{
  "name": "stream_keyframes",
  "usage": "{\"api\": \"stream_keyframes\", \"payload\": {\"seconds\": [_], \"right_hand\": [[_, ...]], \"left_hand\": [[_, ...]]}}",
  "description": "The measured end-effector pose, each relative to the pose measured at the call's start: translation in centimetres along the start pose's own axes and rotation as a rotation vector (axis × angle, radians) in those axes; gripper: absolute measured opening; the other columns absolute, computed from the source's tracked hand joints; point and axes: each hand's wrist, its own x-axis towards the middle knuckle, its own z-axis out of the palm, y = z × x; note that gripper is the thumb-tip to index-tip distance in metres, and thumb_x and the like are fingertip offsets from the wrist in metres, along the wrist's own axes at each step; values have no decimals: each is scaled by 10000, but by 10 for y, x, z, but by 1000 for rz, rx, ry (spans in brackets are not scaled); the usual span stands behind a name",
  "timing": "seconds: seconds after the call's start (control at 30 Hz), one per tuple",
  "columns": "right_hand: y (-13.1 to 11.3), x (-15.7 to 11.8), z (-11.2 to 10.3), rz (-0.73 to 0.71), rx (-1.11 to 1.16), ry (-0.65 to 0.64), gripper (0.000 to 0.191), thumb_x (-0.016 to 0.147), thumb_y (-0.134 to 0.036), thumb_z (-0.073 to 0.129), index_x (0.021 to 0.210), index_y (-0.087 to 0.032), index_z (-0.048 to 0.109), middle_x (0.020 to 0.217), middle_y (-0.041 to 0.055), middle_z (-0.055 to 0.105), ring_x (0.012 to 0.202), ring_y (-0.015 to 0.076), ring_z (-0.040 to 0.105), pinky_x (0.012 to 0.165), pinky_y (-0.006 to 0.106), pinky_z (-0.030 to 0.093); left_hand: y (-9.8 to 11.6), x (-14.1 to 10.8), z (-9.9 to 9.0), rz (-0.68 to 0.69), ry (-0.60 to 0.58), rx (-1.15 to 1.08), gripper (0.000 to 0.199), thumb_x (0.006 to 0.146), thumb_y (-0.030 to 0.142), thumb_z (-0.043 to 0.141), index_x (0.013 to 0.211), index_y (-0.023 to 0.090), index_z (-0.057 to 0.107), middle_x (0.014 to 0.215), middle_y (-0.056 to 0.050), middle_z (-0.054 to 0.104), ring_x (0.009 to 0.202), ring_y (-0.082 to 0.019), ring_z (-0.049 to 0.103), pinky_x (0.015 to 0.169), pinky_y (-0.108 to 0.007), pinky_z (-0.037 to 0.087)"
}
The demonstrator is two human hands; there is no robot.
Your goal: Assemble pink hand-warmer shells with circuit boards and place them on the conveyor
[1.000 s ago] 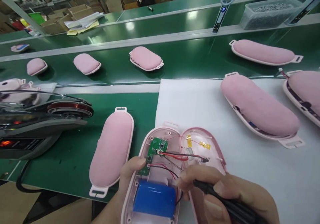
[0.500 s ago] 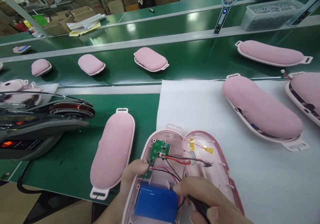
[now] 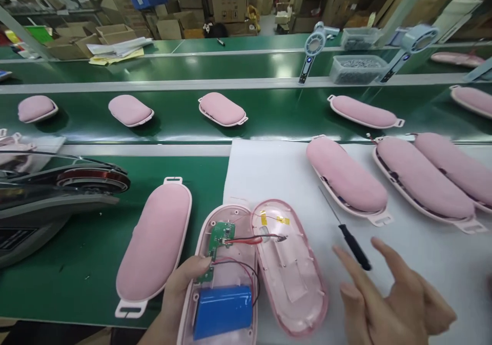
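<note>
My left hand (image 3: 184, 283) grips the left edge of an open pink shell half (image 3: 234, 217), its thumb on the green circuit board (image 3: 221, 235). A blue battery (image 3: 225, 311) sits in the lower part of this shell, with thin red and black wires beside it. The other shell half (image 3: 290, 268) lies on its right, inner side up, with yellow tape and wires running across. On the white sheet is a black-handled screwdriver (image 3: 354, 246). Just below it my right hand (image 3: 392, 299) hovers with fingers spread, holding nothing.
A closed pink unit (image 3: 156, 242) lies left of the shell, beside a grey machine (image 3: 49, 206). More pink units (image 3: 348, 176) rest at the right of the white sheet (image 3: 265, 165). Others stand along the green belt (image 3: 172, 114), with clear bins (image 3: 357, 69) and handheld fans (image 3: 315, 45) beyond.
My right hand has left the shell and moved right, letting go of the screwdriver, which now lies on the sheet. The view has shifted. My left hand still holds the shell.
</note>
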Motion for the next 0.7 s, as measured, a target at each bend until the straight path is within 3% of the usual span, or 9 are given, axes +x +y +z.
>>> {"api": "stream_keyframes", "payload": {"seconds": [0.1,0.2,0.3,0.4,0.57,0.7], "right_hand": [[-22,-11,-1,64,-26,-50,408,909,-486,452,1106,-183,642,1448,220,313,1042,405,460,792,581,366],[-44,-7,-6,286,143,21,377,851,-546,546,894,-191,665,1250,183,507,1009,354,514,818,509,409],[-65,6,-19,571,482,0,267,868,-471,559,816,-214,609,870,51,639,711,191,584,649,297,454],[-85,19,-33,782,599,10,254,887,-474,523,832,-230,569,699,-11,607,580,157,539,576,260,406],[-108,23,-36,760,628,119,242,872,-480,536,846,-242,503,788,21,613,696,194,582,678,297,417],[-115,18,-33,769,805,29,299,892,-526,493,941,-231,484,1025,65,613,853,194,596,721,294,423]], "left_hand": [[3,-14,29,-51,-31,-129,443,696,519,658,918,140,717,801,-121,747,819,-322,713,745,-423,574],[13,-23,50,7,78,-163,583,659,383,781,1176,188,598,1051,-112,732,929,-300,698,804,-386,568],[22,-23,55,212,141,52,725,654,315,799,1293,264,462,1204,-71,665,1043,-263,652,802,-316,559],[20,-16,47,400,234,359,684,716,312,739,1304,280,390,1301,-46,576,1159,-231,575,922,-317,498],[9,-10,40,549,381,646,510,862,291,532,1334,214,354,1325,-98,558,1242,-256,515,1018,-402,423],[7,-12,42,667,421,765,554,865,220,493,1395,221,332,1397,-97,506,1303,-266,452,999,-385,445]]}}
